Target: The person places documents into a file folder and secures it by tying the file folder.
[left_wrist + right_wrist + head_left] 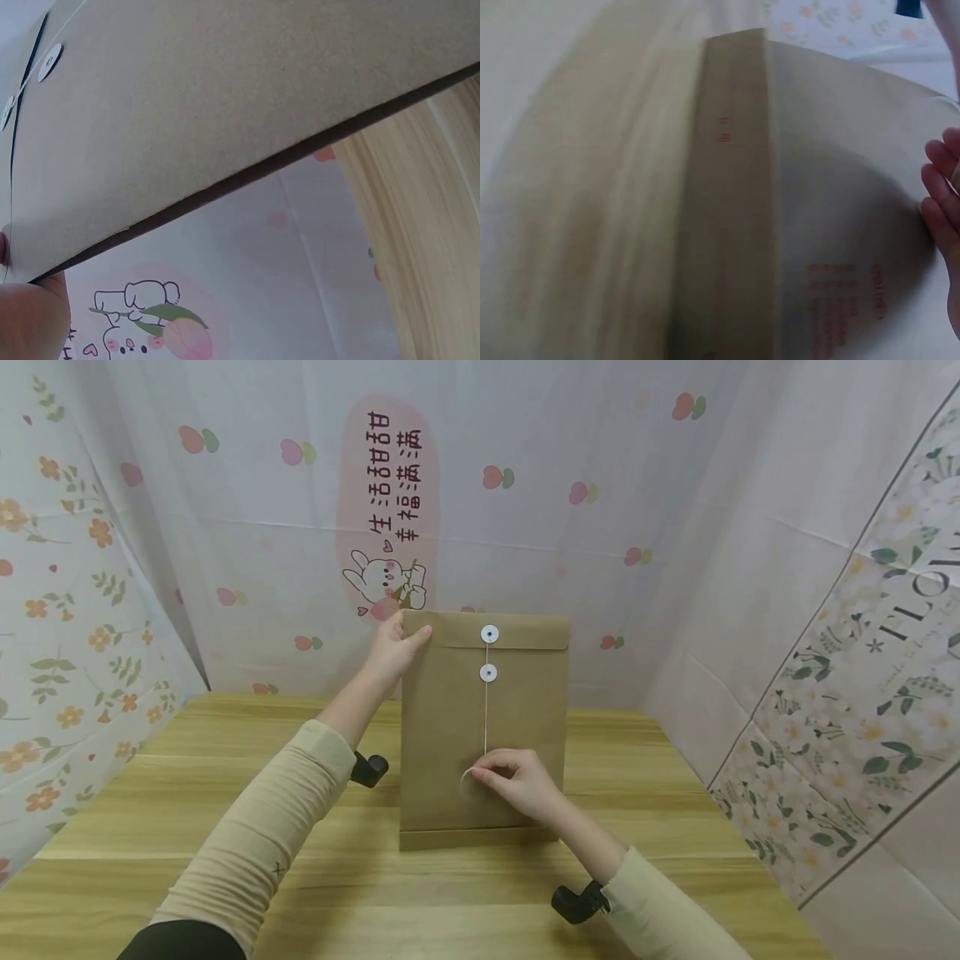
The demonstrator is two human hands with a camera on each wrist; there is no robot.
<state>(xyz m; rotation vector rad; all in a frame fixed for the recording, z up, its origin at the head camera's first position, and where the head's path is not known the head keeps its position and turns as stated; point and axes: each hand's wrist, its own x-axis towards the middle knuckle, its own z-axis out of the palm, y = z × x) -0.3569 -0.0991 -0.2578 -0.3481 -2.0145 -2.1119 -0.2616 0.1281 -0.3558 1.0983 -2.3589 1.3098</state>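
Observation:
A brown kraft-paper string-tie envelope (450, 718) stands upright on the table, its flap folded down at the top. One white button disc (490, 634) sits on the flap and another disc (488, 673) just below it. My left hand (392, 647) grips the envelope's upper left corner, thumb in front. Low on the front, my right hand (521, 781) pinches the thin white string (486, 718), which runs taut down from the discs; its loose end curls out left of the fingertips. Red print (829, 307) shows on the envelope's lower part in the right wrist view.
The wood-grain table (337, 893) extends around the envelope. Behind it hangs a printed white curtain (525, 552), with floral cloths (75, 610) at the left and right. Black curved mounts (370, 769) stick out from both wrists.

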